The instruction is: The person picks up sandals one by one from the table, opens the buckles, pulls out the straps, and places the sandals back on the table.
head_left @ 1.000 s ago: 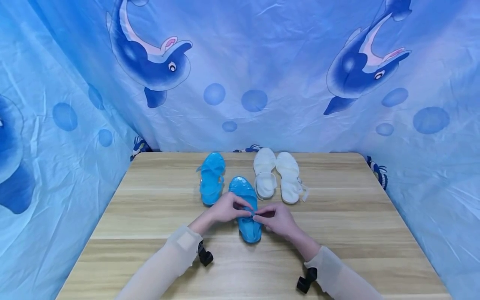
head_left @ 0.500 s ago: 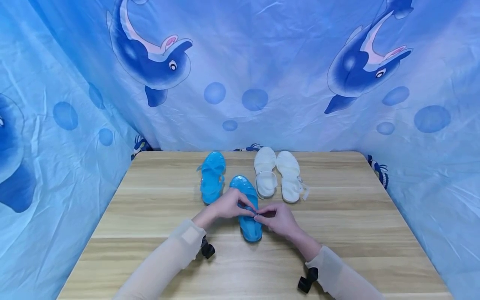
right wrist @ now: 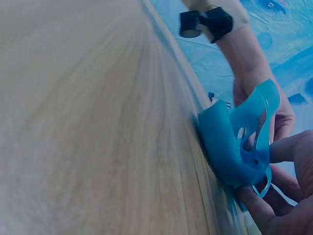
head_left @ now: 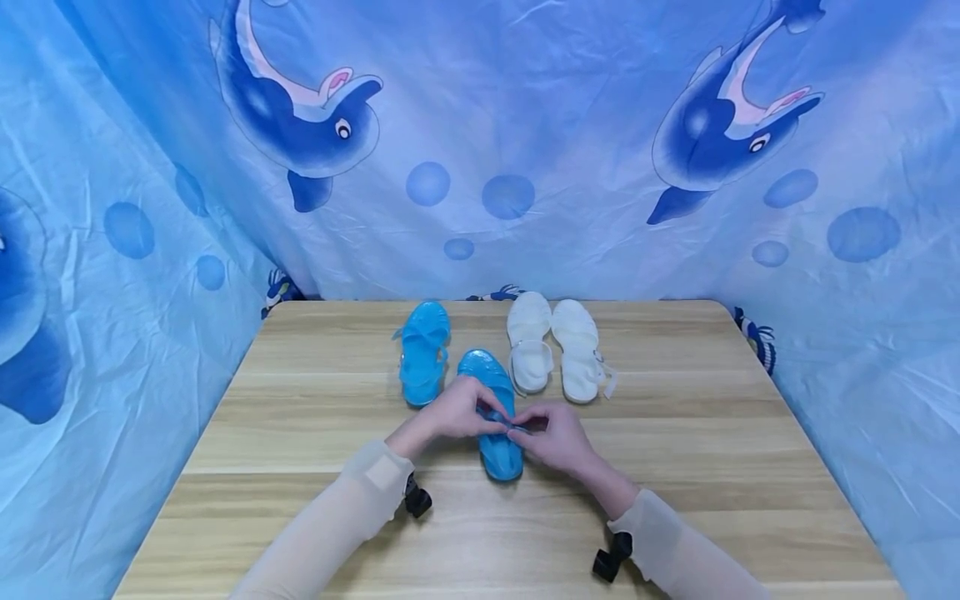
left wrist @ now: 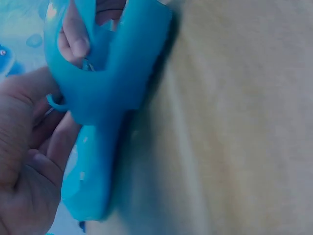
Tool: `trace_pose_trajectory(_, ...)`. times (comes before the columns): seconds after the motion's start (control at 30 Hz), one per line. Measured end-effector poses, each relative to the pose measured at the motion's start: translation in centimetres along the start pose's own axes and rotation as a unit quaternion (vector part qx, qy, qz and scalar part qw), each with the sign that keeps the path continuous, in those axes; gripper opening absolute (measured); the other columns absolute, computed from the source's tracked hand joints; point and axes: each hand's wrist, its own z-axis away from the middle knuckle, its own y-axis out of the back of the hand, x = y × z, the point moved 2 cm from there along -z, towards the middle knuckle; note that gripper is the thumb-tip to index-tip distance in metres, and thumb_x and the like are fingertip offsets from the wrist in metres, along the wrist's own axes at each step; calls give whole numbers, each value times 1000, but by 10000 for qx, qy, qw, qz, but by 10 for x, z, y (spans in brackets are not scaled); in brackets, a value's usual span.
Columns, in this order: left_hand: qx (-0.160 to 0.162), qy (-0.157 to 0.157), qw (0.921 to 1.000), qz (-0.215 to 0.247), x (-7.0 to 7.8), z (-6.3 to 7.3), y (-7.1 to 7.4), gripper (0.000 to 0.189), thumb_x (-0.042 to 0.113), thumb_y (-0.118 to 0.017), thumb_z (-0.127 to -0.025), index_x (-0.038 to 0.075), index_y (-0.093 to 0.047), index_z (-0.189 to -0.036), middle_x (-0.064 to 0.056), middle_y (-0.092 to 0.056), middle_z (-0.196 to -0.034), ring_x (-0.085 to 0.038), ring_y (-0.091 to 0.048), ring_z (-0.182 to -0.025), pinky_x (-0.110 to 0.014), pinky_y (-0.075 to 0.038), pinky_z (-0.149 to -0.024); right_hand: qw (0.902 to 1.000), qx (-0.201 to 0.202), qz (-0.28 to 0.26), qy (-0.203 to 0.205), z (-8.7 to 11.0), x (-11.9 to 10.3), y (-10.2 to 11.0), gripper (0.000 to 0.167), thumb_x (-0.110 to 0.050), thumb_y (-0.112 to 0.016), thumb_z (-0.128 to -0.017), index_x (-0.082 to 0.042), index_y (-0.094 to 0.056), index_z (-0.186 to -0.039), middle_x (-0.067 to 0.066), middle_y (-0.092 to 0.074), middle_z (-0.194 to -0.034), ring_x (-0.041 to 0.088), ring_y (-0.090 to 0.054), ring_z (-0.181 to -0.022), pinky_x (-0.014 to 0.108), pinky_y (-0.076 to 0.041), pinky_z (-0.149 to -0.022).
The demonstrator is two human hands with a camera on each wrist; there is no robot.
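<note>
Pinching at the strap [right wrist: 270, 95] of the near blue sandal [head_left: 502, 458], both hands meet over its middle, and little has changed in the past second. The left hand [head_left: 453, 408] has its thumb and forefinger brought together on the strap from the left; compared with one second ago, its wrist lies slightly farther forward and to the right, and its forefinger arches higher. The right hand [head_left: 558, 435] likewise grips the strap between thumb and forefinger from the right, in almost the same spot, its forefinger a little more bent than before. The near blue sandal has stayed where it was on the wooden table [head_left: 315, 492], in front of the person, sole down, its shiny rounded end pointing away. Up close, the left wrist view shows a small metal piece [left wrist: 87, 64] beside a fingertip inside the strap's loop, though blur hides the finer detail. Behind and to the left, the far blue sandal [head_left: 425, 354] lies unmoved. The left white sandal [head_left: 529, 321] and the right white sandal [head_left: 575, 333] also keep their places near the back edge, side by side, before the dolphin-printed backdrop [head_left: 585, 125].
</note>
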Motion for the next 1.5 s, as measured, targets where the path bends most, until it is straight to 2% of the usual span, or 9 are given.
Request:
trace_pose_trajectory(0.17, -205, -165, 9993, -248, 4, -1, 4, 11, 22, -84, -93, 17, -86, -103, 7, -83, -97, 2, -71, -88, -20, -60, -83, 9993, -80, 133, 350, 1, -2, -2, 10, -15, -84, -91, -19, -81, -100, -4, -80, -101, 11, -76, -97, 25, -64, -85)
trace_pose_trajectory(0.37, -129, -337, 9993, 46, -1, 4, 6, 9, 18, -84, -94, 16, -86, -102, 3, -84, -97, 1, -71, -85, -21, -61, -76, 9986, -96, 106, 501, 1, -4, -4, 14, -9, -82, -91, -19, -78, -99, -3, -77, -103, 14, -75, -100, 26, -63, -89)
trace_pose_trajectory(0.5, 13, -247, 9992, 315, -5, 6, 7, 8, 18, -84, -93, 16, -86, -101, 2, -84, -98, 0, -72, -86, -22, -61, -75, 9987, -124, 230, 437, -1, -6, -3, 13, -10, -82, -92, -19, -76, -98, -3, -77, -102, 13, -73, -98, 24, -63, -84)
trace_pose_trajectory(0.67, 172, -63, 9992, 351, -7, 7, 10, 7, 21, -85, -93, 19, -86, -100, 4, -84, -98, -3, -72, -86, -23, -61, -75, 9986, -133, 410, 320, -3, -11, 0, 11, -15, -82, -93, -21, -75, -99, -5, -76, -100, 11, -71, -93, 25, -64, -81)
trace_pose_trajectory(0.93, 329, 202, 9956, 858, -15, 11, 5, 12, 20, -82, -95, 16, -85, -106, 1, -84, -103, -5, -73, -94, -24, -61, -85, 9998, -36, -142, 138, 2, -10, -3, 10, -12, -81, -94, -15, -77, -102, 1, -77, -104, 16, -73, -98, 30, -64, -88)
trace_pose_trajectory(1.03, 460, 261, 9930, 1057, -17, 14, 0, 13, 17, -82, -95, 12, -85, -106, -2, -84, -102, -6, -74, -93, -24, -61, -83, 9995, -11, -304, 40, 3, -9, -4, 9, -12, -81, -95, -14, -78, -102, 2, -77, -104, 16, -73, -99, 31, -64, -89)
trace_pose_trajectory(1.17, 502, 33, 9966, 655, -10, 14, -2, 14, 12, -78, -96, 10, -84, -109, -4, -83, -104, -5, -73, -91, -23, -62, -79, 9995, -8, -330, 19, 3, -9, -5, 8, -13, -81, -94, -14, -78, -101, 2, -77, -103, 16, -73, -98, 30, -64, -88)
trace_pose_trajectory(1.33, 183, -378, 9988, -260, 6, 7, 2, 17, 11, -79, -94, 14, -85, -110, 0, -82, -104, -3, -72, -86, -19, -60, -74, 9998, 18, -209, 38, 4, -10, -5, 8, -14, -82, -94, -15, -77, -99, 2, -77, -102, 16, -73, -98, 31, -64, -88)
trace_pose_trajectory(1.5, -116, -359, 9988, -317, 4, 5, 6, 13, 19, -84, -94, 17, -86, -106, 4, -84, -103, -2, -74, -94, -21, -61, -82, 9994, -93, -322, 126, 5, -10, -5, 8, -11, -81, -94, -13, -77, -101, 4, -77, -105, 20, -74, -102, 29, -64, -89)
